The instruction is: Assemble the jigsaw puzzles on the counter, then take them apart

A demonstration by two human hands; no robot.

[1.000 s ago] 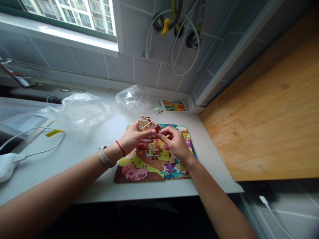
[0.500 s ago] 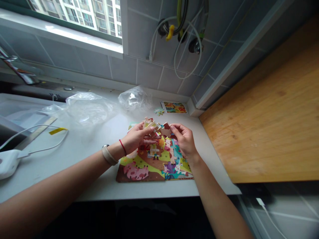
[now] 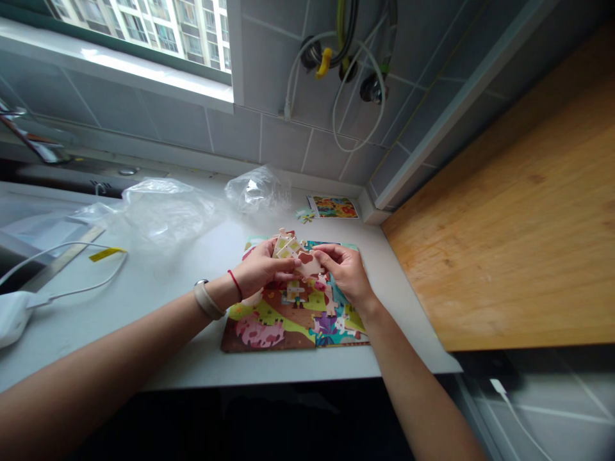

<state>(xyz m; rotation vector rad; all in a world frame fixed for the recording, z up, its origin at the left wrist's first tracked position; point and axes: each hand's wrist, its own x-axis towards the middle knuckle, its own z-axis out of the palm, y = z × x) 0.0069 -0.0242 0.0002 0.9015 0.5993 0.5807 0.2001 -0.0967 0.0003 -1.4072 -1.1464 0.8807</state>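
A colourful jigsaw puzzle board (image 3: 288,320) lies on the grey counter in front of me. My left hand (image 3: 262,272), with a red string and a band at the wrist, is closed round a small stack of loose puzzle pieces (image 3: 286,245) above the board's far edge. My right hand (image 3: 343,272) pinches one piece with brown patches (image 3: 307,262) between thumb and fingers, right beside the left hand's stack. Both hands hover just over the board's upper half and hide part of it.
Crumpled clear plastic bags (image 3: 168,208) lie behind the board. A small picture card (image 3: 335,206) and a stray piece (image 3: 304,215) sit near the wall. A white cable and charger (image 3: 14,307) are at the left; a wooden board surface (image 3: 519,224) rises on the right.
My right hand drew a single piece away from the stack and has now lowered it slightly toward the board. My left hand stayed in place with its stack.
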